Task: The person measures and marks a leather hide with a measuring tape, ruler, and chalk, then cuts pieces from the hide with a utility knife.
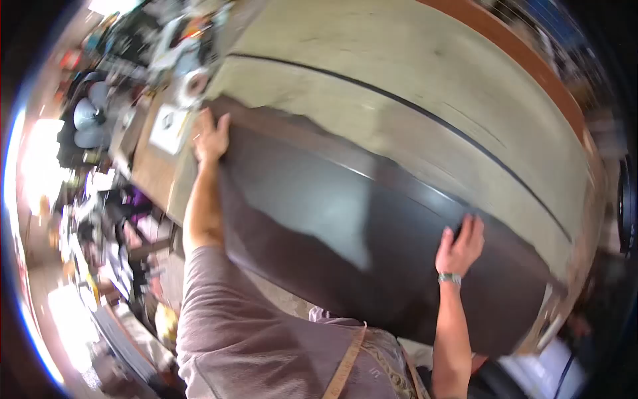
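A large dark brown sheet (306,219), smooth and partly shiny, lies over the near part of a pale worktable (359,46). Its far edge is uneven and looks folded over. At the sheet's far left corner, my left hand (211,136) rests with fingers spread. My right hand (460,246) lies on the sheet toward the right, near its far edge, with the thumb apart from the fingers. Both palms face down. A measuring tape (347,362) hangs down over my shirt.
A dark strip (372,86) runs across the worktable beyond the sheet. To the left are a white roll (195,83) and a white paper (169,130) on a wooden surface. Blurred clutter fills the far left. An orange-brown band (518,53) borders the table's far side.
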The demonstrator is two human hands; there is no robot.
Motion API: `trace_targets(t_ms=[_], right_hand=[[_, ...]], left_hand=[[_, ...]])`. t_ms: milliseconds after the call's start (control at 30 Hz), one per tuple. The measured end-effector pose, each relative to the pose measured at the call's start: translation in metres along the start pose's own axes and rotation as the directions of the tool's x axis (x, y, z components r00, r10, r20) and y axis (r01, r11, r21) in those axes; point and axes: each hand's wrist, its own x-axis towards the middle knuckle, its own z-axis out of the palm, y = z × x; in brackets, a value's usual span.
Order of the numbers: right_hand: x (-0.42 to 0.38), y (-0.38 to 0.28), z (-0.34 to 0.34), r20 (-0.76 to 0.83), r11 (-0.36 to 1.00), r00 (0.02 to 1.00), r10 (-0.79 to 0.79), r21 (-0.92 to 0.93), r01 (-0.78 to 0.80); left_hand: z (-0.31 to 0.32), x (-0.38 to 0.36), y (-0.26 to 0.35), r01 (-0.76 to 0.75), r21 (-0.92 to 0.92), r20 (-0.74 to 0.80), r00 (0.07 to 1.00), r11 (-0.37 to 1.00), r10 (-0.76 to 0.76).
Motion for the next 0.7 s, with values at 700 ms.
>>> trace_targets(t_ms=[700], right_hand=[[-0.066,0.104,-0.022,0.123,0.970,0.992,0.024,0.239,-0.053]], left_hand=[[0.009,-0.407,0.294,-0.686,-0.063,-0.128,0.726,0.725,0.676]])
